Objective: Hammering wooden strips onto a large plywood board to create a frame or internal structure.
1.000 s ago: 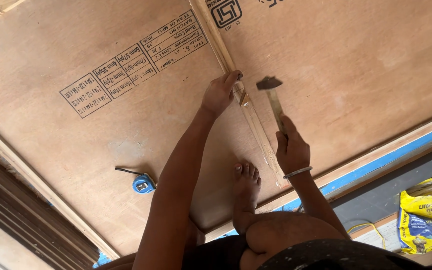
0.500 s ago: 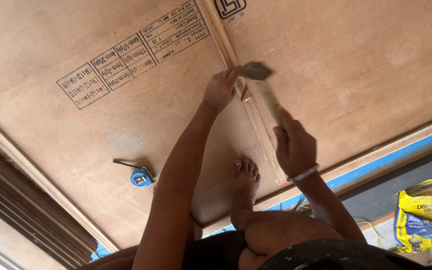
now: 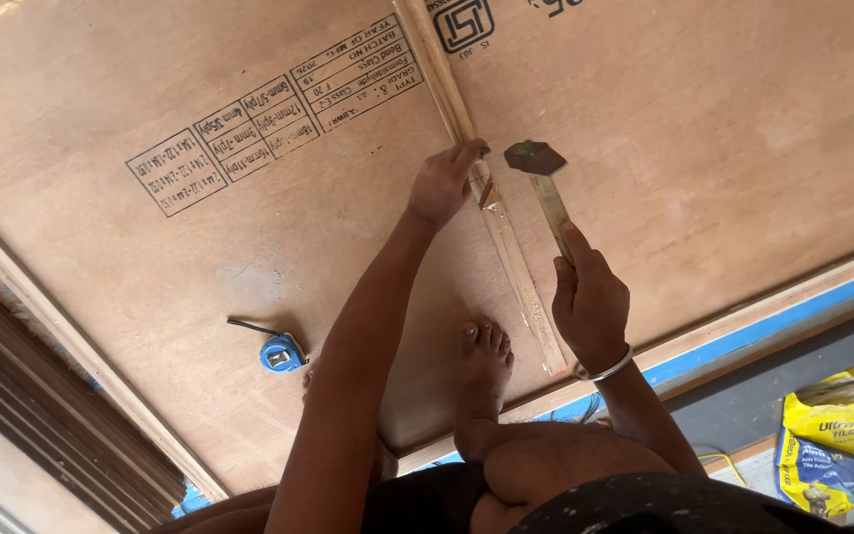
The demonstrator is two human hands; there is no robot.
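- The left hand [image 3: 444,184] is down on the thin wooden strip [image 3: 467,129], fingertips pinched together at a spot on it; whether they hold a small nail there is too small to tell.
- The right hand [image 3: 585,297] is closed around the handle of a hammer [image 3: 546,183], index finger laid along the shaft, a metal bangle at the wrist.
- The hammer head hovers just beside the left fingertips, a little to their right, apart from the strip and not touching it.
- The strip runs long and narrow over the plywood sheet [image 3: 200,267], from the top of the view diagonally down towards the person's bare foot [image 3: 484,361]; its lower stretch looks pale and glossy.
- The hammer's handle lies nearly parallel to that strip, so the head points up the strip's line, away from the person.
- The left hand is the nearer one to the strip, right on it; the right sits lower and off to the side.
- A blue tape measure [image 3: 281,353] lies on the sheet well to the left, and a yellow bag [image 3: 837,435] sits on the floor at far right.
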